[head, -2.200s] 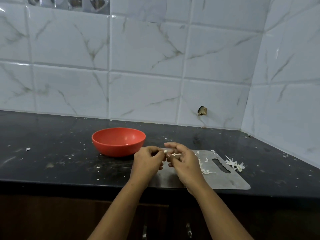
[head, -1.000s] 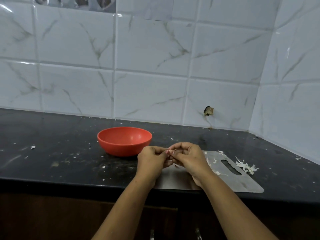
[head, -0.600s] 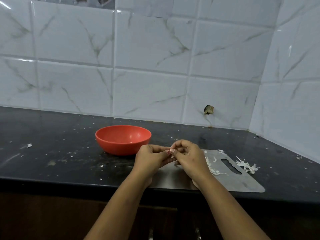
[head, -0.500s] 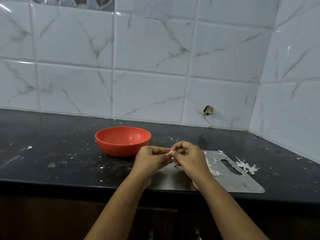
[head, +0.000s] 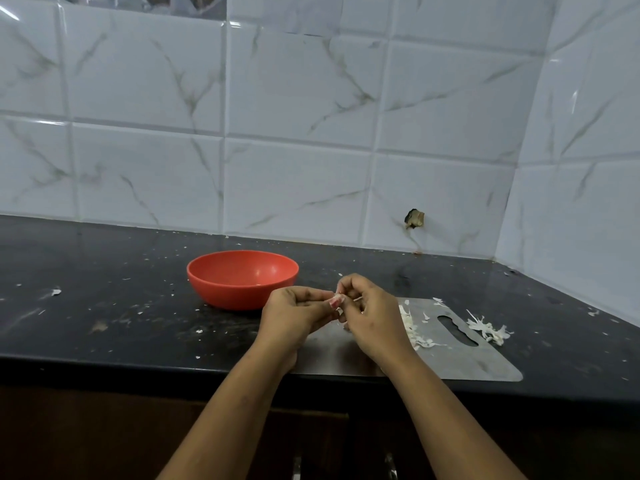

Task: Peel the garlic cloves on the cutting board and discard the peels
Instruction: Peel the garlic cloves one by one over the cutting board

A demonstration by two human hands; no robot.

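Pale garlic clove [head: 336,301]: pinched in narrow grip between left hand [head: 294,315] and right hand [head: 375,318], above steel cutting board [head: 464,362], front edge of counter [head: 121,323]. Risk: clove may slip free; loose peels [head: 414,332] may scatter off that edge.

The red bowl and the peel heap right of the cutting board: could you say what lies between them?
In the head view: the left hand and right hand pinching a garlic clove over the cutting board, which carries loose peels.

place: home kitchen | cues: marble-look wall tiles [head: 294,188], black countertop [head: 104,306], red bowl [head: 242,279]
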